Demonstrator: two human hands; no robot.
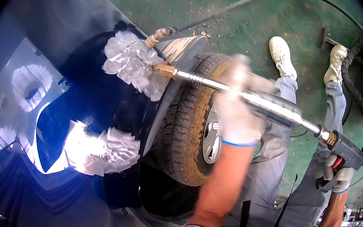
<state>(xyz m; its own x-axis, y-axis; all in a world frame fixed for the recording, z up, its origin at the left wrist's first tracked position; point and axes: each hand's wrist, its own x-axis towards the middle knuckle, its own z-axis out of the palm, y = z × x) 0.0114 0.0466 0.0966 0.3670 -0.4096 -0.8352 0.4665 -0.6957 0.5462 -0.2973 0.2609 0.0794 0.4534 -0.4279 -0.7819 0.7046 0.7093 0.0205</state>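
Both my gloved hands are on a slide hammer dent puller (196,79), a long metal rod with a black pistol grip. My left hand (236,106), blurred by motion, is wrapped round the sliding weight (272,107) at mid-rod. My right hand (341,177) closes on the pistol grip (348,151), with fingers by its red trigger. The copper-coloured tip (165,70) meets the edge of a bare, ground metal patch (132,65) on the dark blue car panel (77,72). A second ground patch (102,150) shines nearer me.
A copper-coloured clamp (157,38) with a black cable (245,2) sits at the panel's edge. Below is a muddy wheel (191,121). My shoes (280,53) stand on the green floor (234,25); a hammer (329,40) lies by the right one, near a thick ribbed hose (361,105).
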